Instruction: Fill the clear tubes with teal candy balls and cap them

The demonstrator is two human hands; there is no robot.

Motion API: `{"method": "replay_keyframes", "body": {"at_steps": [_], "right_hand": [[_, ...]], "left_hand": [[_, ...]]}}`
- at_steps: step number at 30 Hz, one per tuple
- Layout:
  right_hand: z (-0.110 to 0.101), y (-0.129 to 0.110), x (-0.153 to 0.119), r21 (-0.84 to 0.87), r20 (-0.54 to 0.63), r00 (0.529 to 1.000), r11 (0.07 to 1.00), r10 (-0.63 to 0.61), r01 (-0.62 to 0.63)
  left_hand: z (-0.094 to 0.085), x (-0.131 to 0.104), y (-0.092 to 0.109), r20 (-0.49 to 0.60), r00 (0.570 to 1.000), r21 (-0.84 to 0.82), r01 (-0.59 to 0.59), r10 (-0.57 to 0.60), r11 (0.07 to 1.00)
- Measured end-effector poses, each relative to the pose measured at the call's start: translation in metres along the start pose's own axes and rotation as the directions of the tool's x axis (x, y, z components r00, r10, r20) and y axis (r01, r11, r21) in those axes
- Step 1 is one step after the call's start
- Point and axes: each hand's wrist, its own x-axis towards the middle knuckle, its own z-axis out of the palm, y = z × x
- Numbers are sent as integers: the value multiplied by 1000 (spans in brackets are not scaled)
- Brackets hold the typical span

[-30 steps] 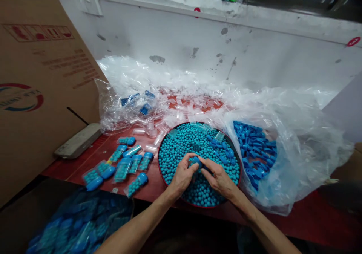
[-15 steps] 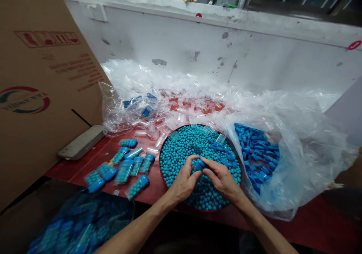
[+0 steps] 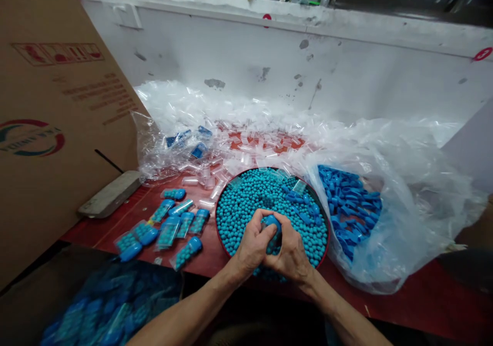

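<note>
My left hand (image 3: 249,242) and my right hand (image 3: 291,249) are closed together around a small clear case with a blue cap (image 3: 271,222). The cap faces up and away, and fingers hide much of the case. Both hands are over a round red-rimmed tray (image 3: 328,239) full of small turquoise balls (image 3: 241,207). Several loose blue caps (image 3: 302,205) and clear empty cases (image 3: 299,187) lie on the balls. Left of the tray, capped cases filled with balls (image 3: 168,231) are spread on the red table (image 3: 215,264).
A clear plastic bag (image 3: 400,233) of blue caps (image 3: 352,207) lies at the right. Clear empty cases (image 3: 254,156) and plastic bags cover the table's back. A cardboard box (image 3: 77,146) and a grey block (image 3: 111,194) stand left. More filled cases (image 3: 103,310) lie below the table edge.
Both hands have come closer together and turned the case, so its blue cap now points upward. The right fingers have wrapped round it, and the left thumb presses near the cap.
</note>
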Motion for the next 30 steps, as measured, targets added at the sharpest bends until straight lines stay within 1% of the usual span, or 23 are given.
{"method": "replay_keyframes", "body": {"at_steps": [2,4,5,7,9,10,12,14,15,17,18,19,20,21,22,23,24,26,27,28,30], "right_hand": [[4,1,-3,-5,-31,999,1000,-17,16],[9,0,-6,-14,-13,1000,1000,5,-5],[10,-1,-7,-23,33,999,1000,21,-20],[12,-3,-7,-54,173,984,998,34,-25],[9,-2,-3,-96,298,954,995,21,8],[7,0,0,-116,328,945,993,16,23],[1,9,11,-155,323,946,988,27,24],[-3,23,26,-208,271,961,978,61,-3],[-3,31,35,-245,242,967,969,78,-17],[2,45,52,-338,218,971,941,99,-20],[6,50,60,-387,226,968,922,108,-13],[11,54,67,-432,243,963,902,118,-1],[16,57,73,-467,266,956,884,126,13],[21,59,77,-491,290,948,871,132,28],[25,61,80,-504,310,941,863,135,42],[28,61,81,-510,324,937,859,135,53],[29,62,81,-513,334,933,856,131,64],[27,63,78,-495,336,935,866,118,69],[25,65,75,-462,325,940,885,108,58],[22,66,72,-404,302,948,914,96,36],[18,67,64,-220,221,972,975,78,-29]], "left_hand": [[0,-1,-1,-6,1000,45,-9,9,999],[-2,-2,-2,-5,999,112,-34,35,993],[-5,-2,-2,-5,999,149,-52,53,987],[-13,-3,-2,-11,996,213,-86,91,973],[-28,-4,2,-41,994,261,-86,100,961],[-39,-4,5,-72,992,281,-76,100,957],[-68,-5,12,-168,979,338,-53,115,940],[-101,-7,19,-282,941,455,-40,187,890],[-117,-8,21,-349,909,550,3,227,835],[-143,-10,24,-481,810,737,166,335,655],[-150,-10,25,-507,765,794,235,397,561],[-154,-10,25,-512,726,830,279,459,484],[-153,-10,24,-494,705,854,285,508,435],[-148,-8,22,-461,707,873,254,536,416],[-139,-6,20,-423,726,884,197,543,425],[-128,-2,17,-378,763,883,127,524,452],[-115,3,14,-326,811,871,57,486,489],[-87,16,6,-224,896,827,-34,384,561],[-74,24,2,-184,921,812,-54,343,582],[-63,33,-2,-156,937,808,-62,314,586],[-44,51,-11,-72,956,817,-107,284,567]]}}
